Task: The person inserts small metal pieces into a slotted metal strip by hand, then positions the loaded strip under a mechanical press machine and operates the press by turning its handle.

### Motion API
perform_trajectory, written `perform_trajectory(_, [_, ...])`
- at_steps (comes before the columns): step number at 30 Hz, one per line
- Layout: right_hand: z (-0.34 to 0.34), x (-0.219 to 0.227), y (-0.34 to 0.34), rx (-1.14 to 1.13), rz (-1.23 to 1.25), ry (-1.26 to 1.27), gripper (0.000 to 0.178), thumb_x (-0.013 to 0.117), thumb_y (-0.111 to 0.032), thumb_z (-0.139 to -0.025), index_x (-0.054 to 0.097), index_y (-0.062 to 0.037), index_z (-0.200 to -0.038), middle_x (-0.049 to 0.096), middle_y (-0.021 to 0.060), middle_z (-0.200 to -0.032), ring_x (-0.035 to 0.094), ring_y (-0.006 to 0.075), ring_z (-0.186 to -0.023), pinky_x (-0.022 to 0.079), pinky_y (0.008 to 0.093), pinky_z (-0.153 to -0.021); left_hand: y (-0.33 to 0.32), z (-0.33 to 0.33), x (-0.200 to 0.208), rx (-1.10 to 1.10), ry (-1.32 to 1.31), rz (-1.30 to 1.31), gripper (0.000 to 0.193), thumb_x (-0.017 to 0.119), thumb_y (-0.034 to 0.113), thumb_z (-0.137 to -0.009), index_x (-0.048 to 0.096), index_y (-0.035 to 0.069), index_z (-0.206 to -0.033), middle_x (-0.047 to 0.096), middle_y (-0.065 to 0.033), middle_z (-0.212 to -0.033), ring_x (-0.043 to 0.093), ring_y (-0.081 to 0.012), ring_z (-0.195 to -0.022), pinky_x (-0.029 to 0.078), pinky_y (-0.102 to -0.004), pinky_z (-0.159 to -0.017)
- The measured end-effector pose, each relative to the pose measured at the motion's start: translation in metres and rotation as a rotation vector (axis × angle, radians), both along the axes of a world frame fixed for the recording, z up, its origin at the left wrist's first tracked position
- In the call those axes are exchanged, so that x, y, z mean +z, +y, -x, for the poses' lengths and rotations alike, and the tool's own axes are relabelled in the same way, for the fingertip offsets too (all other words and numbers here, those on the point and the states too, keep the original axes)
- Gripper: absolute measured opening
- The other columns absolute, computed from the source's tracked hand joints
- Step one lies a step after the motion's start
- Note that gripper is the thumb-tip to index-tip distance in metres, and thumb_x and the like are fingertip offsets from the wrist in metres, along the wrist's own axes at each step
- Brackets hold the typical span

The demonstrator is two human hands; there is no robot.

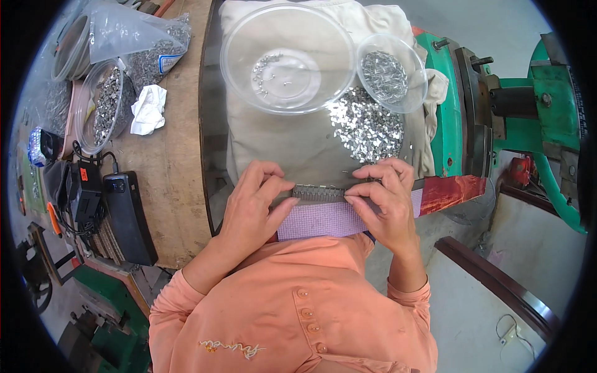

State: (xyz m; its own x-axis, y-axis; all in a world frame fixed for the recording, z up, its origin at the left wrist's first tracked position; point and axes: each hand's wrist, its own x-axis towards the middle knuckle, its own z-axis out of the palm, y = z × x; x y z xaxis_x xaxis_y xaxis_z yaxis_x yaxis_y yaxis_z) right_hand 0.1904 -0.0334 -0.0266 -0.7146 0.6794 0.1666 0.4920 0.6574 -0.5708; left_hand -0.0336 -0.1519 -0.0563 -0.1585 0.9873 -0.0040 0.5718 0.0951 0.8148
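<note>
A short dark metal strip with a row of small upright pieces point(318, 193) lies crosswise in front of me, close to the edge of a purple checked cloth point(320, 222). My left hand point(249, 205) has thumb and forefinger at the strip's left end. On its other end, the thumb and fingers of my right hand point(387, 198) are closed in a pinch. Just beyond my right hand is a loose pile of small shiny metal pieces point(367, 127). A clear round tub of thin metal pins point(385, 76) rests at the pile's far edge.
A large clear plastic bowl point(286, 102) holding a few small pieces stands on the pale cloth point(245, 133). Green machinery point(449, 112) borders the right. On the wooden table point(180, 186) at left are a tub of metal parts point(106, 112), crumpled tissue point(149, 110) and a black power bank point(129, 217).
</note>
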Motion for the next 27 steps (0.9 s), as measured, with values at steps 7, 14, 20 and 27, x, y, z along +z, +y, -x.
perform_trajectory(7, [0.003,-0.007,-0.008,0.044,-0.019,0.008,0.018,0.081,-0.007,-0.070,0.073,-0.0113,-0.087,0.066,-0.0003,-0.110,0.051,0.0290,-0.113,0.036,0.0436,-0.097,0.001,0.000,0.002,-0.005,0.013,-0.015,0.028,0.080,0.006,-0.075,0.069,0.001,-0.100,0.056,-0.0113,-0.109,0.060,-0.0260,-0.098,0.050,-0.0338,-0.082])
perform_trajectory(14, [0.004,-0.009,-0.012,0.017,-0.113,-0.022,0.019,0.081,-0.010,-0.070,0.073,-0.0123,-0.087,0.065,-0.0015,-0.110,0.051,0.0282,-0.114,0.035,0.0457,-0.100,0.000,-0.001,0.000,-0.007,0.020,-0.027,0.029,0.080,0.005,-0.075,0.068,0.000,-0.100,0.056,-0.0119,-0.109,0.061,-0.0264,-0.098,0.051,-0.0339,-0.082])
perform_trajectory(20, [0.004,-0.011,-0.015,0.013,-0.213,-0.036,0.017,0.082,-0.013,-0.069,0.072,-0.0136,-0.083,0.066,-0.0035,-0.108,0.051,0.0260,-0.114,0.035,0.0467,-0.100,0.000,-0.001,0.000,-0.008,0.016,-0.026,0.028,0.080,0.004,-0.075,0.068,0.000,-0.100,0.056,-0.0121,-0.109,0.061,-0.0263,-0.097,0.051,-0.0338,-0.082])
perform_trajectory(27, [0.006,-0.010,-0.017,-0.008,-0.265,-0.049,0.017,0.082,-0.014,-0.068,0.072,-0.0145,-0.081,0.066,-0.0042,-0.107,0.052,0.0252,-0.113,0.035,0.0465,-0.100,0.000,-0.001,0.002,-0.010,0.009,-0.020,0.027,0.080,0.004,-0.075,0.068,0.000,-0.099,0.056,-0.0124,-0.109,0.061,-0.0265,-0.097,0.050,-0.0339,-0.082])
